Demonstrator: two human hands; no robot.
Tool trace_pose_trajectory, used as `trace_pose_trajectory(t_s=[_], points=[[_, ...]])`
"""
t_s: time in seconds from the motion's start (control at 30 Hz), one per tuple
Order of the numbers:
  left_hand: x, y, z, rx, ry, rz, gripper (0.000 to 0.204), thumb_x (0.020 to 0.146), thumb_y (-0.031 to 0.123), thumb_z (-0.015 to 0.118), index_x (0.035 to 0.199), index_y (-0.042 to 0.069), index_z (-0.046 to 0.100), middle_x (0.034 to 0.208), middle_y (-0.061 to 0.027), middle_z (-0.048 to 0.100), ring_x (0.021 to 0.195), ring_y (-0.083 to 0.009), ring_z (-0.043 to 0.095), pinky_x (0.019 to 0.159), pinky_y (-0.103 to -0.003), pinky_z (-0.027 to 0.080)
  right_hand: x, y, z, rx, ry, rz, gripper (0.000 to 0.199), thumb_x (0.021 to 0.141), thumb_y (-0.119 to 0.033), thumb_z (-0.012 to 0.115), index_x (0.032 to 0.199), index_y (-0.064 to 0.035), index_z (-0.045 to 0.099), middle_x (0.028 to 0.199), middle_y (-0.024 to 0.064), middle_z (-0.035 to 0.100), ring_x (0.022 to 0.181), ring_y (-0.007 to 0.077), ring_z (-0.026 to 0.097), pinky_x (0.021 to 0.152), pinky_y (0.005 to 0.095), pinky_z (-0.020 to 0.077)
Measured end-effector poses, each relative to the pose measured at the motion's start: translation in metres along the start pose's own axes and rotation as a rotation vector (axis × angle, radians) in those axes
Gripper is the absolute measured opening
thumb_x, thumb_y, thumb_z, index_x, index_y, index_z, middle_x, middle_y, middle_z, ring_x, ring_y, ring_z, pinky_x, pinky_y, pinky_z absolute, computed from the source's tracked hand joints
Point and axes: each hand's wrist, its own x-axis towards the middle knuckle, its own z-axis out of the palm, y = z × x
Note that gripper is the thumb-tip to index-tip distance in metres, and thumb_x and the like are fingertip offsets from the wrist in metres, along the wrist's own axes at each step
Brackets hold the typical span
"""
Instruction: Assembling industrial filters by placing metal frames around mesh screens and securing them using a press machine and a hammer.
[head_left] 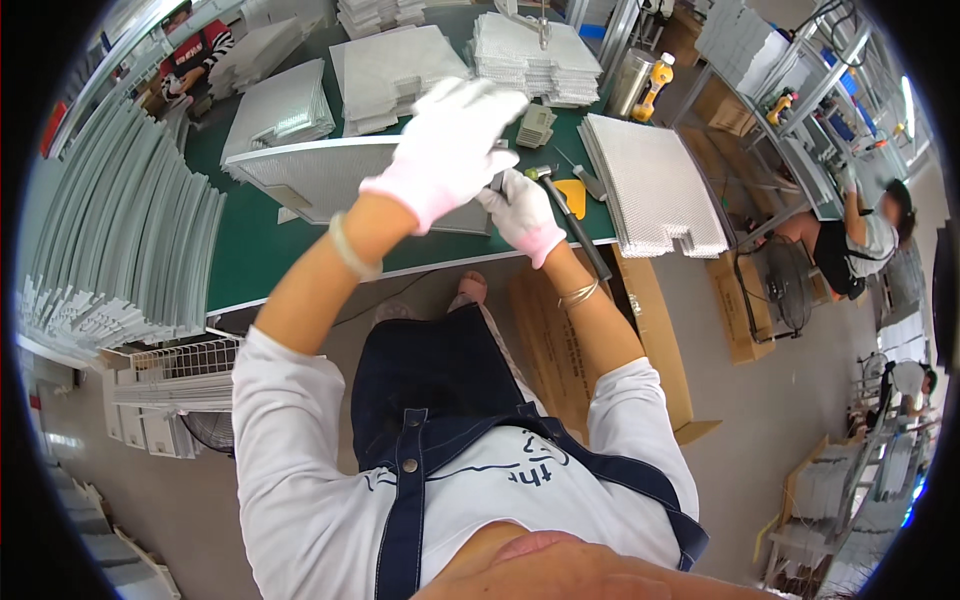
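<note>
A mesh filter panel with a pale frame stands on its long edge on the green worktable. Over its right end is my left hand in a white glove with a pink cuff, fingers stretched out. Just below, my right hand, gloved alike, has its fingers closed at the panel's right edge. A small dark grey bit shows between the two hands, but I cannot make out what it is. Right of my right hand lie a hammer with a dark handle, a screwdriver and a yellow piece.
Framed panels stand packed along the left. Mesh sheet stacks fill the table's back, and another stack lies right. Small grey-green blocks, a steel cup and an orange bottle stand behind. Cardboard boxes sit below.
</note>
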Motion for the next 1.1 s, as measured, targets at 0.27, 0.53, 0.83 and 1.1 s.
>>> trace_pose_trajectory(t_s=[0.27, 0.53, 0.83, 1.1], points=[[-0.035, 0.024, 0.024, 0.241, 0.269, -0.267, 0.053, 0.059, 0.039, 0.075, 0.098, 0.008, 0.058, 0.096, -0.0097, 0.059, 0.101, -0.0287, 0.053, 0.1, -0.051, 0.026, 0.007, 0.024, 0.008, -0.087, 0.009, -0.17, 0.027, 0.072, -0.013, 0.063, 0.094, -0.0007, 0.054, 0.081, 0.0202, 0.06, 0.079, 0.0384, 0.056, 0.07, 0.0433, 0.0455], [-0.035, 0.026, 0.028, 0.245, 0.303, -0.302, 0.045, 0.058, 0.038, 0.076, 0.088, 0.01, 0.058, 0.085, -0.0069, 0.057, 0.089, -0.0257, 0.055, 0.099, -0.05, 0.028, 0.028, 0.095, -0.023, -0.954, -0.102, 0.302, 0.046, 0.079, -0.05, 0.059, 0.097, -0.0085, 0.061, 0.093, 0.0109, 0.062, 0.092, 0.0249, 0.06, 0.075, 0.0368, 0.048], [-0.024, 0.017, 0.033, 0.232, 0.255, -0.297, 0.046, 0.055, 0.039, 0.078, 0.084, 0.01, 0.058, 0.08, -0.0063, 0.056, 0.085, -0.0252, 0.055, 0.099, -0.048, 0.029, 0.032, 0.129, -0.026, -0.154, 0.064, 0.446, 0.025, 0.093, -0.03, 0.046, 0.092, -0.0059, 0.053, 0.073, 0.0056, 0.06, 0.066, 0.0155, 0.06, 0.056, 0.0293, 0.047], [-0.022, 0.014, 0.035, 0.224, 0.286, -0.302, 0.045, 0.055, 0.039, 0.078, 0.082, 0.009, 0.058, 0.077, -0.0061, 0.055, 0.082, -0.0253, 0.055, 0.099, -0.049, 0.028, -0.011, -0.017, -0.053, 1.014, 0.295, 0.19, 0.034, 0.092, -0.043, 0.048, 0.091, -0.0087, 0.052, 0.065, -0.004, 0.048, 0.044, 0.0028, 0.036, 0.038, 0.0174, 0.0277]])
